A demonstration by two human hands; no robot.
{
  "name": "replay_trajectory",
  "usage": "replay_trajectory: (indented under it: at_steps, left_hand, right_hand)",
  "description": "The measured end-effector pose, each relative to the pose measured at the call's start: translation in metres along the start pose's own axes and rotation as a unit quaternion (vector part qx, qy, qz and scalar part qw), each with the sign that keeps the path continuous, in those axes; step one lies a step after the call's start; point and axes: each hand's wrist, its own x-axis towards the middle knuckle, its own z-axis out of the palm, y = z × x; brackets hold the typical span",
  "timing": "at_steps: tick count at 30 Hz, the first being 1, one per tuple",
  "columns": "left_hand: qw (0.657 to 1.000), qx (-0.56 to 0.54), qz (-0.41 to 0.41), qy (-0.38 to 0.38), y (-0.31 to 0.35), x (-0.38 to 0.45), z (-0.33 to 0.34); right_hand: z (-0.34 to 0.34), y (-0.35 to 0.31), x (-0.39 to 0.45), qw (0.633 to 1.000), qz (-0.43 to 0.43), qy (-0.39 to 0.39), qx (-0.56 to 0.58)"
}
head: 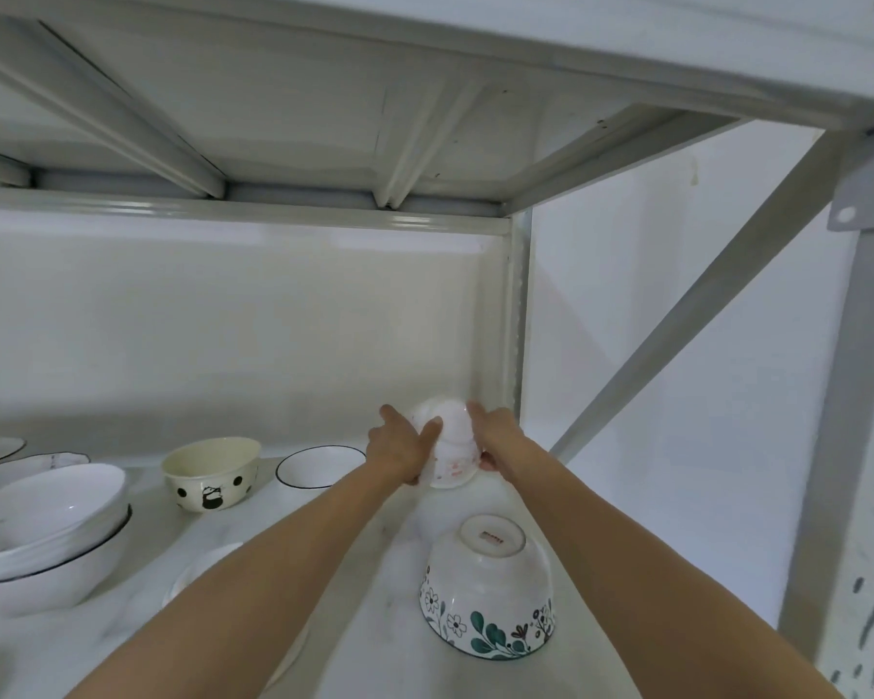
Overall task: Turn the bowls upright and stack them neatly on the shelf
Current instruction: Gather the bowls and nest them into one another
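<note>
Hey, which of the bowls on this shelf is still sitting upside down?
The floral bowl at front right, foot ring facing up. The cream spotted bowl and black-rimmed bowl sit upright; both hands hold the white bowl.

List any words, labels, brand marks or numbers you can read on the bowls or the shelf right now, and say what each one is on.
No text can be read.
Red stamp on the upturned base of the floral bowl: too small and blurred to read.
Reddish marks on the white bowl held between the left hand and right hand: blurred; I cannot tell whether they are text or pattern.
Cream bowl: black dots and a drawing, no words.
</note>
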Motion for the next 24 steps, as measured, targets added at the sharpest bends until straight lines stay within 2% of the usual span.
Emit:
replay_trajectory:
  at_steps: [4,7,8,12,14,17,21,24]
  left_hand:
    - [0.996,0.028,0.081,0.034,0.004,-0.007,-0.023]
    - [0.983,0.084,0.159,0.044,0.003,-0.016,-0.037]
    - [0.977,0.091,0.188,0.045,0.002,-0.021,-0.04]
    - [0.961,0.111,0.251,0.023,-0.01,-0.033,-0.044]
    - [0.961,0.1,0.257,-0.001,-0.017,-0.037,-0.046]
    - [0.976,0.056,0.208,-0.031,-0.018,-0.039,-0.048]
    - [0.996,-0.015,0.006,-0.084,-0.005,-0.044,-0.048]
    - [0.993,-0.06,-0.047,-0.089,-0.002,-0.048,-0.04]
  right_hand:
    - [-0.009,-0.008,-0.003,0.992,-0.014,0.024,0.12]
    - [-0.019,-0.017,-0.018,0.973,0.045,-0.042,0.223]
    - [-0.023,-0.019,-0.024,0.97,0.072,-0.076,0.218]
    - [-0.036,-0.02,-0.025,0.978,0.114,-0.167,0.043]
    - [-0.037,-0.018,-0.023,0.974,0.124,-0.187,0.034]
    - [-0.035,-0.013,-0.028,0.976,0.109,-0.183,0.048]
    - [-0.028,-0.002,-0.035,0.986,0.061,-0.152,0.025]
    - [-0.021,0.007,-0.036,0.988,0.035,-0.148,0.007]
